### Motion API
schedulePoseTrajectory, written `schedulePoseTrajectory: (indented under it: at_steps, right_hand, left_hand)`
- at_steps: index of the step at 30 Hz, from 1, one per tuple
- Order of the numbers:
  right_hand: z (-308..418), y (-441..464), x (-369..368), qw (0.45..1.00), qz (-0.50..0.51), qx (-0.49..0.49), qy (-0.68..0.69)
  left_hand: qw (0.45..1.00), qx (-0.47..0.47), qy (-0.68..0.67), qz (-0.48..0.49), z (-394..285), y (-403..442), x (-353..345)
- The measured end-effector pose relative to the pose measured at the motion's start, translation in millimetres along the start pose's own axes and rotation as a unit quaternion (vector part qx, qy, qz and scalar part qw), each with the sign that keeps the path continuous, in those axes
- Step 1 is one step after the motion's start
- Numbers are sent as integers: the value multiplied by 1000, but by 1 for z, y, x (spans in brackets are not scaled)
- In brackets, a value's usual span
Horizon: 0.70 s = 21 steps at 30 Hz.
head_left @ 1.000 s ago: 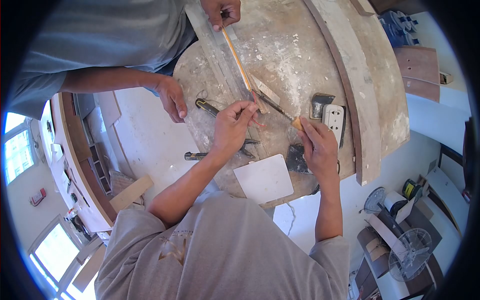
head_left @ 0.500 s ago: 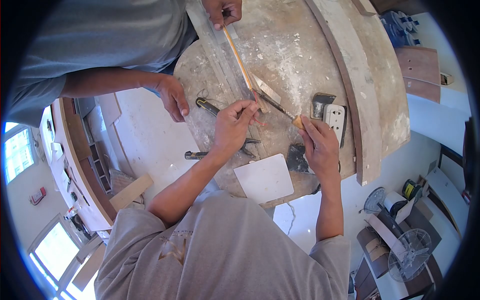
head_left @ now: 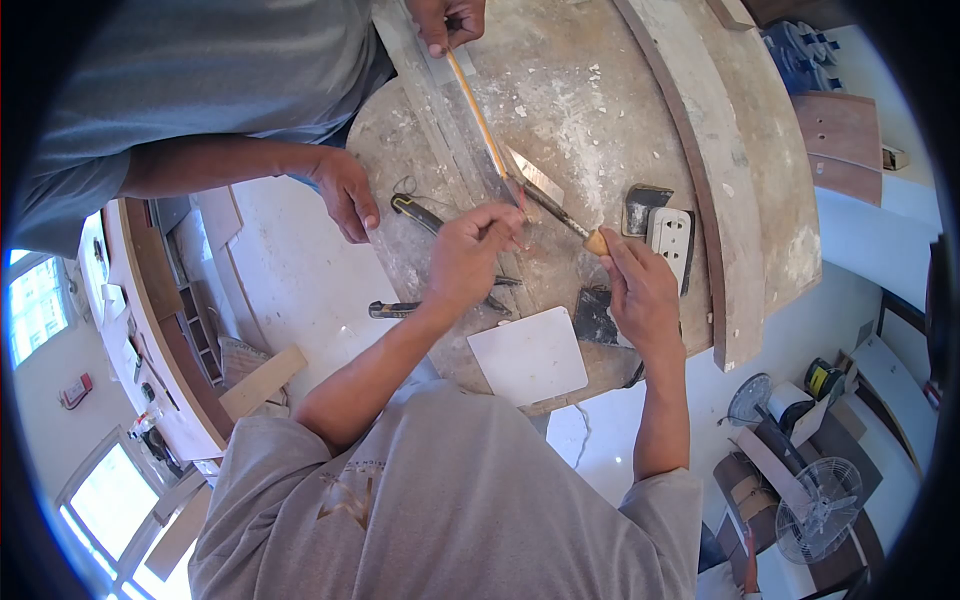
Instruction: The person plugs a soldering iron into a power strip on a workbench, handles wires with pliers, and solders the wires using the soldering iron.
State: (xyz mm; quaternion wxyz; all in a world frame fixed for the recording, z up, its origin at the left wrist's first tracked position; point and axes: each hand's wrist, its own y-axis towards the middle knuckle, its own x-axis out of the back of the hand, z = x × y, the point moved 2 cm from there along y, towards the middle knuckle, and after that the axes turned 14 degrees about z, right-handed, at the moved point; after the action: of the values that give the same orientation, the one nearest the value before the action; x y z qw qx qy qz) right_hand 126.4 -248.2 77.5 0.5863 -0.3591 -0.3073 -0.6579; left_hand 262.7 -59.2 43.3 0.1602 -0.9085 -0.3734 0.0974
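Observation:
My right hand (head_left: pixel 645 295) is closed around the wooden handle of a soldering iron (head_left: pixel 558 212). Its dark tip reaches the near end of a thin yellow LED strip (head_left: pixel 475 110). Beside that end, my left hand (head_left: pixel 470 255) pinches a thin red wire (head_left: pixel 521 200); the fingertips are slightly blurred. Another person's hand (head_left: pixel 447 25) holds the strip's far end, while that person's other hand (head_left: pixel 347 197) hangs at the table edge. A black-and-yellow-handled tool (head_left: pixel 415 212) lies left of my left hand. Pliers (head_left: pixel 395 310) are partly hidden under my left forearm.
A white flat panel (head_left: pixel 530 357) lies at the table's near edge. To the right are a white power strip (head_left: pixel 668 238), dark pieces (head_left: pixel 643 208) and a long curved board (head_left: pixel 700 150). A standing fan (head_left: pixel 820 510) and stacked boards occupy the floor at right.
The soldering iron's tip has shifted slightly at the strip's end. My left fingers have moved a little to the right and now blur. The other person's hands stay almost still.

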Motion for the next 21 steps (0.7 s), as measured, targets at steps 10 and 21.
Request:
schedulePoseTrajectory:
  at_steps: [10, 21]
  right_hand:
    - [5, -27, 25, 999, -3, -51, 17]
    - [50, -36, -2, 941, -84, -185, 271]
  left_hand:
    - [998, 48, 19, -29, -28, -43, 7]
    - [999, 11, 36, -11, -31, -55, 28]
